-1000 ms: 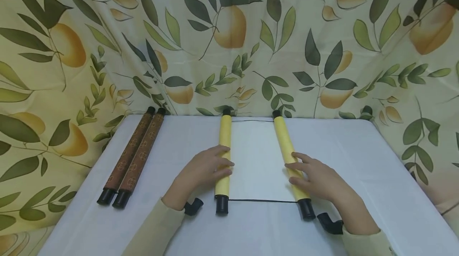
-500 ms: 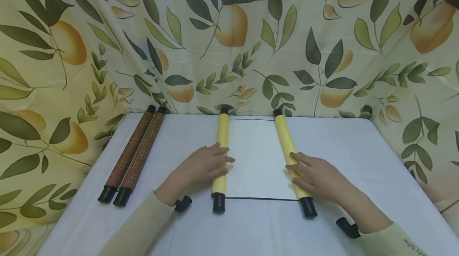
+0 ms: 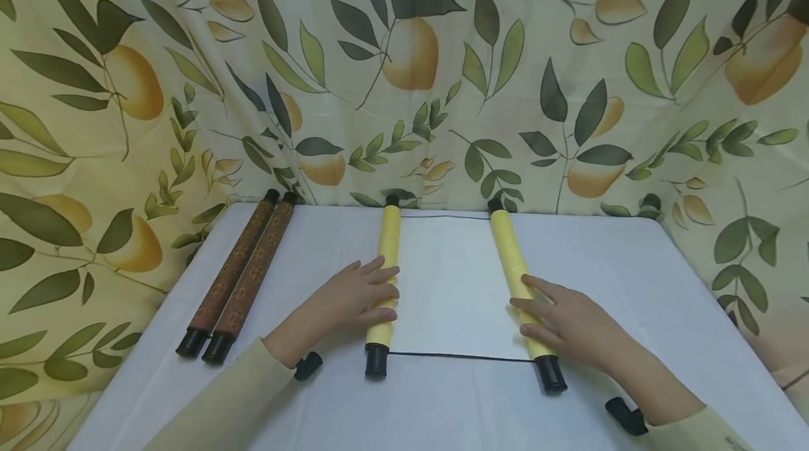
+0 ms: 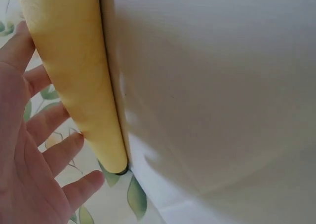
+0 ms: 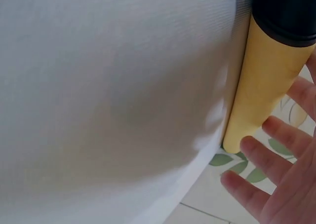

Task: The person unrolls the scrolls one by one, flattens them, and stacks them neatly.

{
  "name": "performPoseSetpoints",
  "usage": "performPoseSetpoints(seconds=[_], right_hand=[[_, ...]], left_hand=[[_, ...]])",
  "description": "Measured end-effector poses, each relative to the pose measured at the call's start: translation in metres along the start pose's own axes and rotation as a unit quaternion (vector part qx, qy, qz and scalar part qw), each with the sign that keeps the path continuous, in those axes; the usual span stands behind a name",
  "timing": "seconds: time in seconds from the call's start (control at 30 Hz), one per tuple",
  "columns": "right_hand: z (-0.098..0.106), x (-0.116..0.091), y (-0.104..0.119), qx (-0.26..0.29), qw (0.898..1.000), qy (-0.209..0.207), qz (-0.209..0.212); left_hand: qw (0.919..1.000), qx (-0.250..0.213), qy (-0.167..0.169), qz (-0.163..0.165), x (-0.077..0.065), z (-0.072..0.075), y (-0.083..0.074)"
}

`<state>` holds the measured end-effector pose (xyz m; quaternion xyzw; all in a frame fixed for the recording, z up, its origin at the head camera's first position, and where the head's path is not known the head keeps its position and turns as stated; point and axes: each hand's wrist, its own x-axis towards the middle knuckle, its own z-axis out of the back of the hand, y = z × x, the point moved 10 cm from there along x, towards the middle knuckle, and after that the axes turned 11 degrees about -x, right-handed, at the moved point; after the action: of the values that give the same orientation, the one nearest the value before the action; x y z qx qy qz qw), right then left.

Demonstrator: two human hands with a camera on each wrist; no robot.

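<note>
A yellow-backed scroll lies partly unrolled, its white sheet (image 3: 449, 282) stretched between two rolls with black end caps. My left hand (image 3: 341, 300) rests its spread fingers on the left roll (image 3: 390, 233). On the right roll (image 3: 505, 237), my right hand (image 3: 575, 321) lies with its fingers loosely extended across the top. The left wrist view has the yellow roll (image 4: 74, 61) beside the fingers (image 4: 61, 155), which touch its outer side. In the right wrist view, the fingers (image 5: 266, 157) spread along the roll (image 5: 269, 86) below its black cap (image 5: 289, 12).
Two brown patterned rolls (image 3: 255, 275) with black ends lie side by side on the left of the white-covered table (image 3: 632, 282). A fruit-and-leaf patterned curtain (image 3: 468, 107) hangs along the far edge and sides. Small black devices (image 3: 308, 367) sit at both wrists.
Both hands have moved apart, the left roll going left and the right roll going slightly right. More of the white sheet shows between them. The brown rolls stay in place.
</note>
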<state>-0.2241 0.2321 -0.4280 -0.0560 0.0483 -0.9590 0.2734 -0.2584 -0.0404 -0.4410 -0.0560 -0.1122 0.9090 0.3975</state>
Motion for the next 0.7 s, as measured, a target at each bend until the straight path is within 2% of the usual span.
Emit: performPoseSetpoints(seconds=[0.17, 0.27, 0.53, 0.7], right_hand=[[-0.002, -0.002, -0.004, -0.013, 1.000, 0.011, -0.005], [-0.001, -0.003, -0.005, -0.014, 1.000, 0.008, -0.003], [-0.001, -0.005, -0.010, -0.006, 1.000, 0.017, -0.014], [0.000, -0.006, -0.010, -0.010, 1.000, 0.012, -0.008]], left_hand=[[0.9997, 0.021, 0.010, 0.010, -0.003, -0.003, 0.004], [0.9997, 0.013, 0.016, 0.012, -0.006, -0.005, 0.005], [0.9999, 0.014, 0.002, 0.000, -0.010, -0.006, 0.006], [1.0000, -0.003, -0.006, 0.002, -0.010, -0.004, 0.008]])
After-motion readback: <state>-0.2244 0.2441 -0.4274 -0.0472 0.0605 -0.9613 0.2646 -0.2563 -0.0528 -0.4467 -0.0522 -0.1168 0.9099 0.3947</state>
